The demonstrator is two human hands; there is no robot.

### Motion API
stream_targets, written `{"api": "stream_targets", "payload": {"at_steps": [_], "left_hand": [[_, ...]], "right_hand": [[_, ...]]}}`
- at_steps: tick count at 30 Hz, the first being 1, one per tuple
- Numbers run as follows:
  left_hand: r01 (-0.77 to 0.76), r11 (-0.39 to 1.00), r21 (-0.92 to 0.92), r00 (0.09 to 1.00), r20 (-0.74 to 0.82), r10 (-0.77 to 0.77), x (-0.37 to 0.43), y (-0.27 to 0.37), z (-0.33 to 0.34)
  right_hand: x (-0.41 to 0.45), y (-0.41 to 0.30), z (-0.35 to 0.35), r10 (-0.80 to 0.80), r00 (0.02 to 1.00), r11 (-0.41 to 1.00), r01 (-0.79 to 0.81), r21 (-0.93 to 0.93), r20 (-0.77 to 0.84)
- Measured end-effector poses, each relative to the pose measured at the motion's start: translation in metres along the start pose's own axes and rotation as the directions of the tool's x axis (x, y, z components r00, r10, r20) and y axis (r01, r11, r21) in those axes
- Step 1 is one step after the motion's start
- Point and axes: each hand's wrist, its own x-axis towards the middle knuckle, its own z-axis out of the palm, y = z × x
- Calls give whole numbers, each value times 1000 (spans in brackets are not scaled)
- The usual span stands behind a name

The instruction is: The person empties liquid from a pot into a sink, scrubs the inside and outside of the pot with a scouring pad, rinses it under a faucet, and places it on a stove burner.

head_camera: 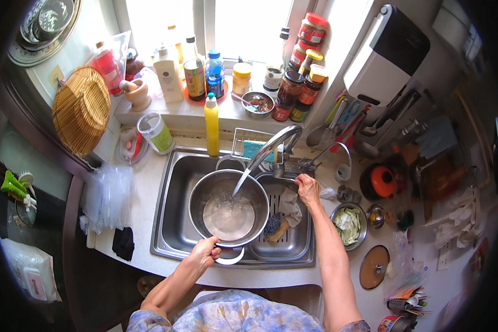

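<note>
A steel pot [197, 207] is held level over the middle of a double-bowl steel sink [172, 199]. My left hand [205, 252] is closed around the pot's near loop handle, which is partly hidden by my fingers. Water [241, 182] runs from the chrome faucet [269, 143] into the pot, where some water with bubbles covers the bottom. At the faucet's lever [288, 178], my right hand [309, 189] grips the end. Below that hand, in the right bowl, a grey-beige cloth [291, 207], a steel scourer [272, 225] and a tan scrubber [279, 234] lie on a slotted drain basket [303, 245].
Behind the sink stand a yellow soap bottle [211, 126] and a wire rack with a sponge [251, 149]. Jars [290, 85] and bottles line the windowsill. To the right are a bowl of cut cabbage [348, 226] and a glass lid [374, 265]; plastic bags [110, 199] lie left.
</note>
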Motion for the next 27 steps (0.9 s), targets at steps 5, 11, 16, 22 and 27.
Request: {"api": "stream_targets", "payload": {"at_steps": [5,11,16,22,27], "left_hand": [[5,994,114,1000,29,-8,0,5,-22],[-20,954,298,994,105,-12,-14,19,-35],[-112,837,536,978,208,-2,-24,16,-44],[-137,554,821,958,252,-137,-46,-19,-65],[-184,141,973,839,230,-493,-80,-79,-62]], "right_hand": [[21,-6,-7,138,987,990,-141,-25,-87],[-75,-85,-8,189,953,982,-185,38,-238],[-213,-141,-11,581,759,351,-560,751,295],[-338,-209,-42,657,556,-40,-648,760,509],[-490,-205,42,763,637,344,-262,902,-106]]}}
